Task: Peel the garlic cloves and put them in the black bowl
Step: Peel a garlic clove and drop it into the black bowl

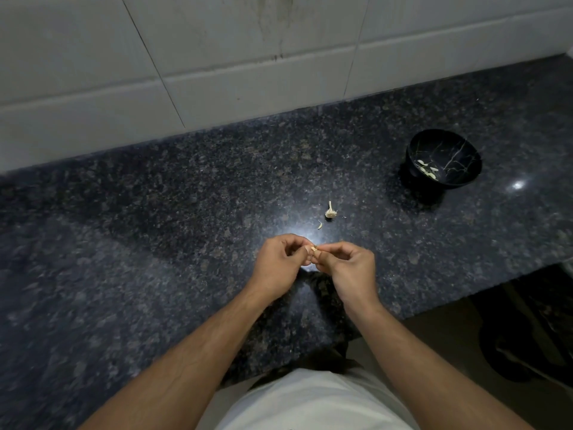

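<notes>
Over the middle of the dark granite counter (155,212), my left hand (279,262) and my right hand (347,268) meet fingertip to fingertip. Between them they pinch a small garlic clove (312,249), mostly hidden by the fingers. The black bowl (446,156), marbled with pale veins, stands at the back right and holds several peeled cloves (429,170). A garlic stem remnant (330,211) lies on the counter just beyond my hands, with a thin scrap of skin (319,225) beside it.
A white tiled wall (217,57) backs the counter. The counter's front edge (465,296) runs diagonally at the right, with a dark floor and a dark round object (527,346) below it. My white shirt (310,401) fills the bottom centre.
</notes>
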